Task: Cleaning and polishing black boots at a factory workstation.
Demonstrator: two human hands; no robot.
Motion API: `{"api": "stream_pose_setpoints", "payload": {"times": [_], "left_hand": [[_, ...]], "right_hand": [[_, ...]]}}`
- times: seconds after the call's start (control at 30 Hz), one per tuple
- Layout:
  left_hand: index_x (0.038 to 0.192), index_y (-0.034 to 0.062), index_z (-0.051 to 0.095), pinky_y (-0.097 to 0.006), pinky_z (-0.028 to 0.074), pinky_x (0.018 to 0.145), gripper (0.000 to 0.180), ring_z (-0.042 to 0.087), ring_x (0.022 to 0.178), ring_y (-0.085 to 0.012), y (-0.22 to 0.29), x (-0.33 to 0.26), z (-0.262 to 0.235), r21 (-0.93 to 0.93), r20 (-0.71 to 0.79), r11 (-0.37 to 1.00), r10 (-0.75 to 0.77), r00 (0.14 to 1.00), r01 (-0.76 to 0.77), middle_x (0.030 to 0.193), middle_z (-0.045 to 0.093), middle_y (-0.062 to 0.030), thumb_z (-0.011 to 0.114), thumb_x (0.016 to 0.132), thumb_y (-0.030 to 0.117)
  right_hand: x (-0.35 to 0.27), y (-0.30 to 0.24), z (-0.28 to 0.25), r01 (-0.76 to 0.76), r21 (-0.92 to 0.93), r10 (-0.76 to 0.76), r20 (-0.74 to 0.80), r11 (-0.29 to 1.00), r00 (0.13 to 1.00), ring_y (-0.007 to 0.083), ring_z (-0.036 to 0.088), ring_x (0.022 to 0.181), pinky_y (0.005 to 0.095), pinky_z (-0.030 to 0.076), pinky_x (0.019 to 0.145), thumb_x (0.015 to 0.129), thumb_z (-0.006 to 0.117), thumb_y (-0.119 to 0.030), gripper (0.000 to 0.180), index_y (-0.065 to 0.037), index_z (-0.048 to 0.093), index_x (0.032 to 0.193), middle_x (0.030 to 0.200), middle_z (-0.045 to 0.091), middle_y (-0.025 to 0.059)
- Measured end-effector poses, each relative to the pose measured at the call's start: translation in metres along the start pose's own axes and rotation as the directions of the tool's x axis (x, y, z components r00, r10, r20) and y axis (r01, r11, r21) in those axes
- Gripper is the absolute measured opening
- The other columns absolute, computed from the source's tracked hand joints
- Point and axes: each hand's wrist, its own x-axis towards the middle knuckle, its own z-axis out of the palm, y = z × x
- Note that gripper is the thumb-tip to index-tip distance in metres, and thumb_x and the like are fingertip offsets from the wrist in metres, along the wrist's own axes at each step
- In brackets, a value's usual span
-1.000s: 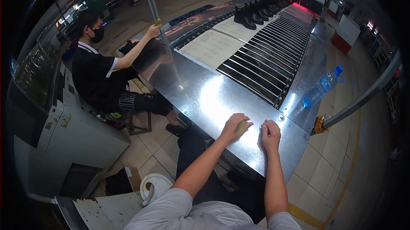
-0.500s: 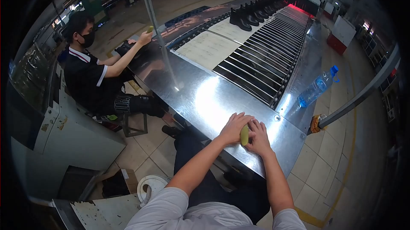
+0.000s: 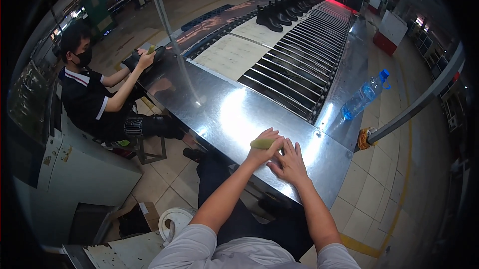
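Note:
A long, flat, yellow-green piece with rounded ends (image 3: 263,143), its kind not clear, lies across my left hand (image 3: 261,151). My left thumb and fingers are closed on it above the shiny metal tabletop (image 3: 219,112). Right beside it, my right hand (image 3: 291,164) has its fingers spread, the tips close to or touching my left hand. I see nothing held in the right hand.
Left, a seated co-worker (image 3: 87,89) holds a black boot (image 3: 158,55) and a similar greenish piece (image 3: 151,49). Black boots (image 3: 269,19) stand in a row on pale boards beside a roller conveyor (image 3: 294,77). A water bottle (image 3: 364,97) rests at the right edge, near a metal post (image 3: 419,104).
The green piece has turned from upright between my hands to lying leftward across my left hand. My right fingers have spread. The co-worker's hand with the greenish piece has come down to the boot.

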Motion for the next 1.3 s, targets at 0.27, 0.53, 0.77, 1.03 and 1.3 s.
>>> {"api": "stream_pose_setpoints", "payload": {"times": [0.27, 0.53, 0.77, 1.03, 1.3], "left_hand": [[0.127, 0.005, 0.065, -0.038, 0.049, 0.103, 0.034, 0.063, 0.119, -0.0349, 0.02, 0.002, -0.008, 0.114, 0.022, 0.992, -0.052, 0.998, 0.049, 0.129, 0.067, -0.0159, 0.065, 0.095, 0.012], [0.127, 0.0025, 0.064, -0.039, 0.051, 0.098, 0.032, 0.064, 0.114, -0.0321, 0.015, 0.004, -0.01, 0.042, -0.052, 0.999, 0.017, 0.999, -0.015, 0.126, 0.065, -0.0189, 0.065, 0.095, 0.008], [0.106, 0.0052, 0.07, -0.046, 0.049, 0.083, 0.024, 0.064, 0.095, -0.0359, 0.024, 0.001, -0.005, 0.257, -0.029, 0.958, -0.123, 0.992, 0.127, 0.096, 0.07, -0.0133, 0.074, 0.09, 0.023], [0.112, 0.0046, 0.072, -0.046, 0.048, 0.084, 0.031, 0.064, 0.093, -0.0364, 0.025, 0.006, -0.004, 0.293, 0.004, 0.956, 0.036, 0.999, -0.036, 0.097, 0.07, -0.014, 0.077, 0.085, 0.017], [0.123, 0.0108, 0.072, -0.041, 0.049, 0.084, 0.042, 0.065, 0.085, -0.0284, 0.011, 0.0, -0.016, 0.011, 0.124, 0.935, -0.354, 0.927, 0.356, 0.09, 0.072, -0.0119, 0.08, 0.083, 0.021]], "right_hand": [[-0.001, 0.007, 0.009, 0.007, 0.044, -0.002, -0.122, 0.999, 0.993, 0.0385, 0.04, 0.143, 0.0598, 0.028, 0.118, 0.093, 0.067, -0.045, 0.053, -0.013, 0.062, 0.134, 0.15, 0.049, 0.0167], [-0.002, 0.008, 0.005, -0.033, 0.077, 0.042, -0.118, 0.996, 0.992, 0.0368, 0.042, 0.144, 0.0573, 0.028, 0.12, 0.092, 0.069, -0.044, 0.052, -0.012, 0.064, 0.133, 0.149, 0.052, 0.0157], [-0.005, 0.015, 0.009, 0.002, 0.11, 0.018, -0.185, 0.994, 0.983, 0.0374, 0.044, 0.142, 0.0545, 0.03, 0.12, 0.091, 0.071, -0.038, 0.05, -0.011, 0.065, 0.133, 0.147, 0.053, 0.0157], [-0.004, 0.019, 0.008, -0.073, 0.175, 0.119, -0.272, 0.982, 0.955, 0.0451, 0.044, 0.138, 0.0525, 0.036, 0.116, 0.09, 0.072, -0.029, 0.045, -0.009, 0.065, 0.129, 0.143, 0.053, 0.0215], [0.0, 0.021, 0.013, -0.008, 0.083, 0.026, -0.207, 0.996, 0.978, 0.0426, 0.042, 0.139, 0.0549, 0.028, 0.118, 0.097, 0.062, -0.033, 0.034, -0.007, 0.071, 0.118, 0.145, 0.051, 0.0218]]}}
